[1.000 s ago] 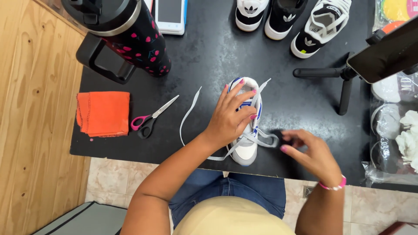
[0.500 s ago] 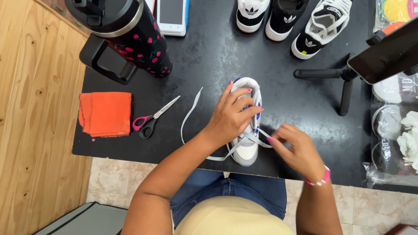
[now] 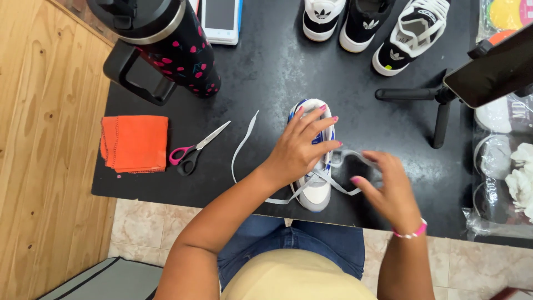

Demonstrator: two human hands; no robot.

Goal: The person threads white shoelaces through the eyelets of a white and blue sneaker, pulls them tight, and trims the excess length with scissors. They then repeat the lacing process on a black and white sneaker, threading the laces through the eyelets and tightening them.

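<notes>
Orange cloth (image 3: 135, 143) lay at table's (image 3: 266, 72) left edge; scissors (image 3: 195, 150) just right of it. Left hand (image 3: 300, 147) pressed flat on white shoe (image 3: 316, 191) near the front edge, fingers spread. Lace (image 3: 244, 141) trailed left of shoe. Right hand (image 3: 388, 189) beside shoe, fingers pinched on lace end, blurred. Tripod (image 3: 438, 105) further right.

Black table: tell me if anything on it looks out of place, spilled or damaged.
Nothing stands out. The white sneaker sits upright under the left hand, its loose lace trailing over the black table while the right hand handles the other end. The scissors and folded orange cloth lie flat; nothing is spilled.
</notes>
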